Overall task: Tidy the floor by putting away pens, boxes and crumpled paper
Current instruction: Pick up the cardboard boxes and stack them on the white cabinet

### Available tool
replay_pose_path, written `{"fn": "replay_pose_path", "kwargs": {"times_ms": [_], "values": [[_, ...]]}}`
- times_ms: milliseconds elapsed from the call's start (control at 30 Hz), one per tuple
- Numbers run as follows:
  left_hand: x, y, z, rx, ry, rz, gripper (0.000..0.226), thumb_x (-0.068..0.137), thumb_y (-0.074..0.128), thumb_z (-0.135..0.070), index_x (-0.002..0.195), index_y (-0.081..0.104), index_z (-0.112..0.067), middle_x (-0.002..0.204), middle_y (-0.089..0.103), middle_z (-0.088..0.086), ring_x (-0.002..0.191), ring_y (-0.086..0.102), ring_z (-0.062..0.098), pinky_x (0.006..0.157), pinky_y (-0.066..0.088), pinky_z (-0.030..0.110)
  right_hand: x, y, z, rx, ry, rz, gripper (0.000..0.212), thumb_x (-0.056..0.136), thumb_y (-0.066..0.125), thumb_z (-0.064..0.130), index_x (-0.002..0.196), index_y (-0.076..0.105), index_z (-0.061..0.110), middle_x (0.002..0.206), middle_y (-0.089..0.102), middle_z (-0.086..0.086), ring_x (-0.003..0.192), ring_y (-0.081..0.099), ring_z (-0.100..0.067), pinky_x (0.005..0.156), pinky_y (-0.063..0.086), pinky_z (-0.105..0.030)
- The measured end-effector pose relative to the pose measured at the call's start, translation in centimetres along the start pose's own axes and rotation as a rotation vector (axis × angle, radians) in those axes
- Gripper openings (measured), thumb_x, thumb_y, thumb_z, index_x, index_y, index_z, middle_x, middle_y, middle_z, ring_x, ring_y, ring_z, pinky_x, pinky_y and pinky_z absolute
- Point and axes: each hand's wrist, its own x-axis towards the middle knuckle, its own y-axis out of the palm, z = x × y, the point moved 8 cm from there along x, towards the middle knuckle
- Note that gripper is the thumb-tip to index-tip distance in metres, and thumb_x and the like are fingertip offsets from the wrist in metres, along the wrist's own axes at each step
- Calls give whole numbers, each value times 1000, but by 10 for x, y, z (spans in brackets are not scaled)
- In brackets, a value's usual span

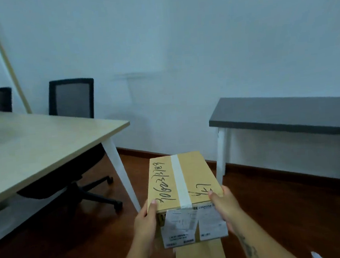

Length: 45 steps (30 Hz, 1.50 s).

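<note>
A taped cardboard box [181,181] with handwritten numbers on top and white shipping labels on its near face is held up in front of me. My left hand [145,222] grips its near left corner, thumb on the top. My right hand [224,208] grips its near right corner the same way. Below the held box, part of another cardboard box [199,256] shows at the bottom edge. No pens are visible; a small white scrap [317,256] lies at the bottom right, too cut off to identify.
A light wooden table [34,147] with white legs stands at left, with a black office chair [71,98] tucked under it and another chair [0,99] behind. A dark grey bench table [286,113] stands against the white wall at right. Dark wooden floor [283,211] lies between them.
</note>
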Motion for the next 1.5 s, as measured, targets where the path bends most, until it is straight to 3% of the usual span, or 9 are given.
{"fn": "replay_pose_path", "kwargs": {"times_ms": [233, 367, 533, 667, 833, 933, 1233, 1333, 1500], "values": [[-28, -15, -129, 5, 241, 53, 31, 100, 50, -44, 126, 64, -35, 112, 66, -7, 102, 58, 15, 85, 48, 37, -41, -11, 112, 65, -168, 0, 32, 92, 56, 37, 121, 51, 28, 107, 69, 0, 99, 67, -25, 88, 56, -50], [-36, -18, -192, 27, 331, 104, 26, 94, 51, -54, 108, 69, -41, 109, 70, -8, 102, 63, 20, 92, 53, 46, -68, -20, 169, 165, -228, 5, 19, 97, 53, 30, 115, 52, 26, 104, 70, -4, 96, 70, -26, 85, 58, -52], [-47, 1, -245, 4, 431, 182, 31, 95, 48, -55, 111, 68, -38, 105, 72, -7, 99, 64, 18, 85, 53, 40, -87, -54, 221, 137, -338, -96, 27, 95, 55, 33, 120, 52, 23, 110, 68, -3, 102, 66, -26, 92, 54, -54], [-70, 30, -278, -65, 485, 270, 15, 100, 50, -43, 97, 64, -39, 96, 68, -11, 90, 59, 8, 65, 42, 25, -116, -93, 241, 193, -369, -186, 25, 99, 52, 30, 122, 47, 21, 106, 65, -3, 93, 66, -22, 76, 58, -46], [-102, 78, -290, -111, 494, 444, 20, 102, 45, -41, 96, 64, -39, 93, 69, -9, 87, 61, 11, 61, 43, 27, -154, -149, 255, 169, -415, -325, 21, 101, 49, 25, 121, 44, 18, 97, 60, 1, 79, 60, -14, 55, 47, -31], [-121, 112, -292, -128, 495, 534, 22, 102, 45, -42, 107, 66, -36, 100, 71, -5, 90, 62, 13, 62, 45, 27, -176, -188, 257, 151, -418, -424, 24, 100, 51, 25, 121, 47, 14, 106, 65, -6, 87, 65, -20, 58, 52, -31], [-216, 232, -292, -117, 458, 925, 30, 101, 43, -47, 118, 65, -35, 102, 75, -4, 100, 66, 21, 82, 53, 39, -276, -312, 240, 88, -431, -830, 25, 97, 53, 27, 120, 51, 17, 110, 67, -8, 87, 65, -22, 48, 40, -21], [-264, 261, -291, -137, 440, 1075, 27, 103, 43, -43, 116, 65, -32, 102, 74, -3, 95, 65, 17, 68, 47, 31, -324, -347, 226, 68, -410, -975, 23, 96, 54, 27, 117, 52, 16, 108, 67, -7, 87, 64, -22, 52, 38, -24], [-343, 295, -277, -165, 395, 1290, 29, 101, 47, -42, 118, 67, -30, 102, 76, -1, 92, 68, 17, 67, 46, 30, -408, -388, 203, -3, -338, -1200, 29, 94, 55, 31, 119, 53, 15, 110, 66, -7, 97, 64, -25, 67, 47, -33]]}}
